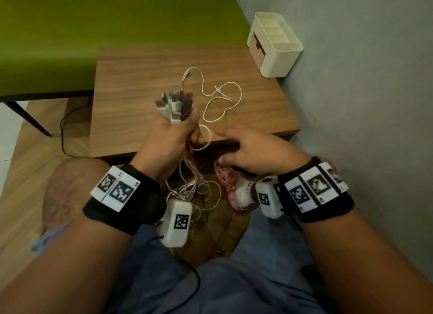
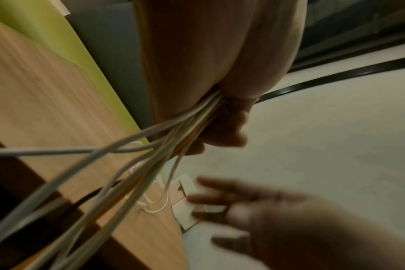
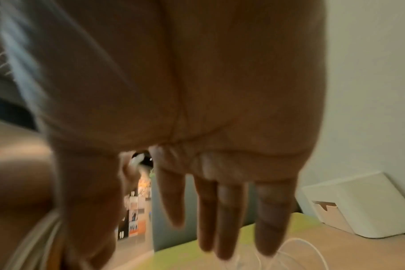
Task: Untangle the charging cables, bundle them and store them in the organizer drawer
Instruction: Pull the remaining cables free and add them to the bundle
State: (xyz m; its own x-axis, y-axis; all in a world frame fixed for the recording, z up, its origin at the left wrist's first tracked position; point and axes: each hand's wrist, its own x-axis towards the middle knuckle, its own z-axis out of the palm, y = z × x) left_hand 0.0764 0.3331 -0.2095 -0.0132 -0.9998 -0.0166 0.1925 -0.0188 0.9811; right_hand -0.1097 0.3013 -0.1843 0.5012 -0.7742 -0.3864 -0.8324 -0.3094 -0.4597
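Observation:
My left hand (image 1: 173, 135) grips a bunch of charging cables (image 1: 174, 105) by their USB plugs, which stick up above the fist. Their white and orange cords (image 2: 150, 146) hang down from the fist to a tangle (image 1: 194, 189) below the table edge. My right hand (image 1: 253, 149) hovers just right of it, fingers (image 3: 220, 210) straight and spread, holding nothing. One loose white cable (image 1: 220, 98) lies in loops on the wooden table (image 1: 140, 79). The cream organizer (image 1: 274, 44), with its tan drawer (image 1: 256, 48) closed, stands at the table's far right corner.
A grey wall (image 1: 363, 79) runs along the right side of the table. A green bench (image 1: 93, 27) stands behind and to the left. A black cord (image 1: 64, 130) trails on the floor at left. A pink shoe (image 1: 227, 184) lies under the table edge.

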